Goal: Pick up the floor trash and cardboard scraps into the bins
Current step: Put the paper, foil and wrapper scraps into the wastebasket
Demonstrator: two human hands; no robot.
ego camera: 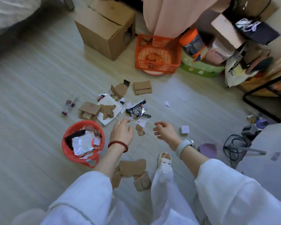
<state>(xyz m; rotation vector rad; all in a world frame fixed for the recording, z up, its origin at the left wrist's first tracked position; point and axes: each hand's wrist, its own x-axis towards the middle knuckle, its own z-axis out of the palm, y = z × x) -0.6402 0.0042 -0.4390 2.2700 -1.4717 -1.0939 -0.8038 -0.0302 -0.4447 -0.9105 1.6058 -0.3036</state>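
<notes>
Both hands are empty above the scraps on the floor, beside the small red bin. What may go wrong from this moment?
1. The small red bin lined with a red bag already looks heaped with foil and paper, so more trash may spill out.
2. Torn brown cardboard pieces lie beside the foot in a white slipper; the person might step on them.
3. The left hand and right hand may miss the tiny white paper bits.

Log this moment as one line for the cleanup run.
left hand: empty, open over floor | right hand: empty, open | red bin: holds wrappers | cardboard scraps: on floor between hands
</notes>
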